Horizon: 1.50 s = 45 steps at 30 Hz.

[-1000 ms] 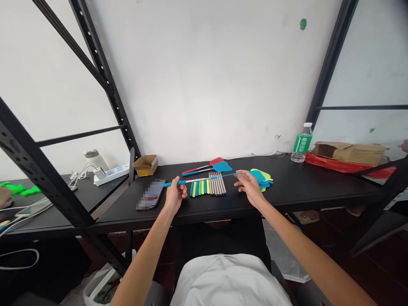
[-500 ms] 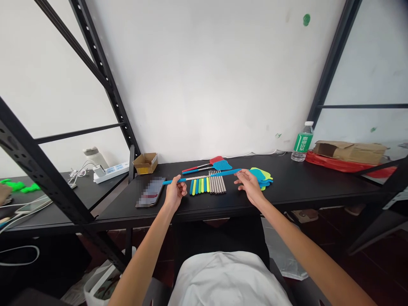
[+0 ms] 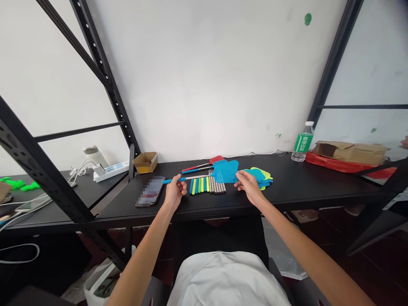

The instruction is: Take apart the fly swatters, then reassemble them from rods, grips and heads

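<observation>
A blue fly swatter (image 3: 225, 171) is held level above the table, its broad mesh face turned toward me. My left hand (image 3: 175, 191) is closed round its blue handle. My right hand (image 3: 248, 183) pinches the outer edge of the swatter's head. Below it lie a row of blue and yellow-green handles (image 3: 199, 185) and several grey metal tubes (image 3: 218, 185). Right of these, partly behind my right hand, is a pile of blue and yellow-green swatter heads (image 3: 264, 175). Behind, a red swatter (image 3: 216, 159) and another blue one, partly covered, lie on the table.
A phone (image 3: 152, 191) and a small open cardboard box (image 3: 145, 162) are at the left of the black table (image 3: 296, 187). A water bottle (image 3: 302, 142) stands at the right, beside a cardboard box (image 3: 353, 152) on red plastic. Black metal posts (image 3: 105, 76) rise on both sides.
The swatter has turned about its long axis, so its head went from edge-on to face-on. Both hands stay in nearly the same places.
</observation>
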{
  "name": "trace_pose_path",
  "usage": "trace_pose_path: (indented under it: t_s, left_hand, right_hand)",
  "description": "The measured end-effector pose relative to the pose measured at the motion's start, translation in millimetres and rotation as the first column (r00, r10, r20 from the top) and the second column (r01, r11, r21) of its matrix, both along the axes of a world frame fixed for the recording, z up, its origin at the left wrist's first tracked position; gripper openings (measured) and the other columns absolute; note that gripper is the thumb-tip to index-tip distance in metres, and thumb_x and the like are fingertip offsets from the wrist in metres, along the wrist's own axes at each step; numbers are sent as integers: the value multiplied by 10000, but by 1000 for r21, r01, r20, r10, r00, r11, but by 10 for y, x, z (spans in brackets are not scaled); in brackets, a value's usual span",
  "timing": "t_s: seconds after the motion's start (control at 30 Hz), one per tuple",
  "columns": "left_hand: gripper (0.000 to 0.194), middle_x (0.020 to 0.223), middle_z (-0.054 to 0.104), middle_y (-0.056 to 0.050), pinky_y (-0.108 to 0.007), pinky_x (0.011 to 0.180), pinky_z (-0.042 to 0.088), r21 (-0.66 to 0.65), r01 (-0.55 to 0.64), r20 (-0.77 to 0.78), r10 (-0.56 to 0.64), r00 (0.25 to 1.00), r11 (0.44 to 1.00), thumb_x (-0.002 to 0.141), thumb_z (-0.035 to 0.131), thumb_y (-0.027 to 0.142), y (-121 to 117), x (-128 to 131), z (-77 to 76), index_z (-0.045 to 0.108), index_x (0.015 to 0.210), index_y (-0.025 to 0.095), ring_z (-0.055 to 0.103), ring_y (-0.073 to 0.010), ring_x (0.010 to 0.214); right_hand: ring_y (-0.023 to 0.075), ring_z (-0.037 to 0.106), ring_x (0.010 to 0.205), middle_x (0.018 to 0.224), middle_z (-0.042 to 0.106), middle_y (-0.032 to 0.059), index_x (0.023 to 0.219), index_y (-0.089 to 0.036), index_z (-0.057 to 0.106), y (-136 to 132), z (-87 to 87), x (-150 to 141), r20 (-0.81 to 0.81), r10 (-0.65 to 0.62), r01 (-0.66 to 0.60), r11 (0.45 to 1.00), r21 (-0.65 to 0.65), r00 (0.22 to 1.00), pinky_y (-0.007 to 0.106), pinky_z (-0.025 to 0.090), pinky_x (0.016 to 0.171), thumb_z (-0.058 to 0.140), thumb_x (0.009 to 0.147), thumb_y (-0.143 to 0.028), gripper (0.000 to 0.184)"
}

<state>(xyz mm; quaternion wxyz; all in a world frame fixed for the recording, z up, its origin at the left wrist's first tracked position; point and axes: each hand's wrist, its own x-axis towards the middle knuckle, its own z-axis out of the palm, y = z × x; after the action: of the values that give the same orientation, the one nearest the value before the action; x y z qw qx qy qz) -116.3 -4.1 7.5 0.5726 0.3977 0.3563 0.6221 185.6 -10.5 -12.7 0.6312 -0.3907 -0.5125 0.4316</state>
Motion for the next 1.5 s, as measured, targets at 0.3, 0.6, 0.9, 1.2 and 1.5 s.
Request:
trace_pose_path:
  t_s: [0.3, 0.6, 0.9, 1.2, 1.5]
  left_hand:
    - [351, 574, 546, 0, -237, 426, 322, 8, -30, -20, 30, 999, 1000, 773, 710, 425, 25, 17, -13, 528, 628, 162, 399, -69, 406]
    - [366, 579, 548, -2, -234, 434, 331, -5, -22, 3, 22, 1000, 1000, 787, 698, 444, 9, 24, 6, 532, 629, 158, 405, -67, 410]
    - [381, 584, 535, -6, -233, 440, 349, 9, -17, -10, 17, 1000, 1000, 807, 675, 469, -4, 17, 10, 528, 631, 164, 405, -70, 419]
    - [393, 569, 529, -8, -234, 443, 337, -10, -11, 2, 11, 1000, 1000, 816, 670, 464, -3, 12, 9, 529, 609, 160, 398, -71, 419]
    - [385, 573, 531, -5, -235, 454, 339, -2, 8, 22, -8, 1000, 1000, 815, 678, 458, 8, 2, 1, 532, 618, 160, 402, -74, 429]
  right_hand:
    - [112, 510, 464, 666, 541, -45, 1238, -222, 581, -41, 29, -6, 35, -30, 32, 999, -42, 999, 227, 362, 424, 740, 760, -478, 565]
    - [135, 582, 583, 806, 642, 12, 1282, -210, 610, -30, 40, 15, -159, 41, -48, 998, -40, 986, 222, 383, 458, 624, 735, -318, 557]
    - [102, 503, 621, 1066, 634, 44, 1294, -270, 625, -29, 24, 17, -57, -10, 11, 1000, 7, 998, 217, 416, 471, 720, 740, -393, 576]
    - [91, 466, 570, 993, 663, 38, 1227, -262, 672, -9, 12, 13, -36, 2, -1, 999, 39, 999, 212, 389, 448, 732, 772, -462, 500]
    - [115, 596, 640, 1184, 633, 69, 1141, -256, 696, -29, 25, 9, -25, -1, 2, 999, 40, 1000, 211, 398, 451, 730, 764, -411, 409]
